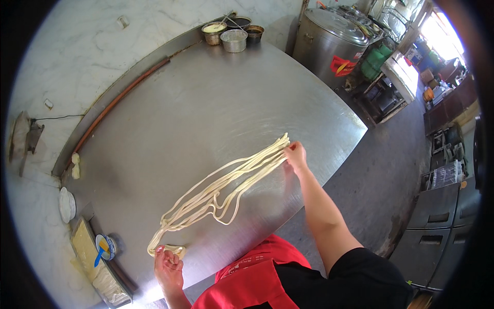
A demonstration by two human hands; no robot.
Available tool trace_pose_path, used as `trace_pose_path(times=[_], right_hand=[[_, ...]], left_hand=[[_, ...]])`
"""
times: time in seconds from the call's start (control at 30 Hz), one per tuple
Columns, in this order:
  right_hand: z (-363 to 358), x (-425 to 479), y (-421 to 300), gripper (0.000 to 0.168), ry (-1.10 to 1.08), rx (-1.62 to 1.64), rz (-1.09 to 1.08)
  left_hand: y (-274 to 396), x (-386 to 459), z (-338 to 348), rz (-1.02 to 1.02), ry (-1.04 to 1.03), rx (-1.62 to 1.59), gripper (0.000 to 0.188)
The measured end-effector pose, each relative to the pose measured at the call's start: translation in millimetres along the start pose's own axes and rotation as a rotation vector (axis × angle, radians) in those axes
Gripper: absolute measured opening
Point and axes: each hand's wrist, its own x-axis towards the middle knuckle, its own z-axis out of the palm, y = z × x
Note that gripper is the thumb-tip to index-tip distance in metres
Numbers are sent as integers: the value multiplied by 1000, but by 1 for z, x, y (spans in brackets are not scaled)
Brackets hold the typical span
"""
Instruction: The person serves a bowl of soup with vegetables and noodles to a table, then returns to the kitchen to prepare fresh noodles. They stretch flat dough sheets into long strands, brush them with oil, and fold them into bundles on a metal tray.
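Observation:
Long strands of pulled dough noodles (227, 177) stretch slantwise over the steel worktop (185, 108). At the far right end of the bundle, my right hand (295, 155) pinches the strands; short ends stick out beyond its fingers. My left hand (169, 266) is at the near left, fingers curled at the folded, looped end of the noodles. Some of that loop is hidden behind the left fingers. Between the hands the strands lie low over the steel, and a few sag into loose curves on the near side.
Metal pots (234, 40) with dark and pale contents stand at the back. Along the wall lies a long wooden rolling pin (119, 102). At left are dough lumps (75, 166), a white bowl (67, 204), a blue-handled brush (101, 253) in a patterned bowl, and a dough tray (87, 247).

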Motion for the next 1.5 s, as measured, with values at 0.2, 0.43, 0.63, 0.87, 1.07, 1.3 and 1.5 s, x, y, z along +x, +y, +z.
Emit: trace_pose_path(times=[0.2, 0.43, 0.63, 0.87, 1.07, 1.3, 1.5], right_hand=[[9, 28, 0, 23, 115, -195, 15], [7, 31, -13, 30, 95, -311, -27], [-14, 27, 1, 31, -147, -118, -1], [-8, 39, 22, 24, -115, -40, 25], [14, 19, -28, 33, 106, -454, -15], [16, 9, -37, 31, 19, -597, -68], [23, 14, -26, 31, 141, -430, -154]], left_hand=[[-2, -1, 1, 1, 2, 10, 12], [-3, -3, 4, 23, 26, 31, 11], [-3, -3, 1, 24, 36, 9, 11], [-3, -1, 10, 7, 36, 38, 10], [-5, 0, 12, 7, 46, 71, 10], [-8, 0, 7, 14, 42, 40, 13], [-8, -1, 5, 24, 22, 48, 13]])
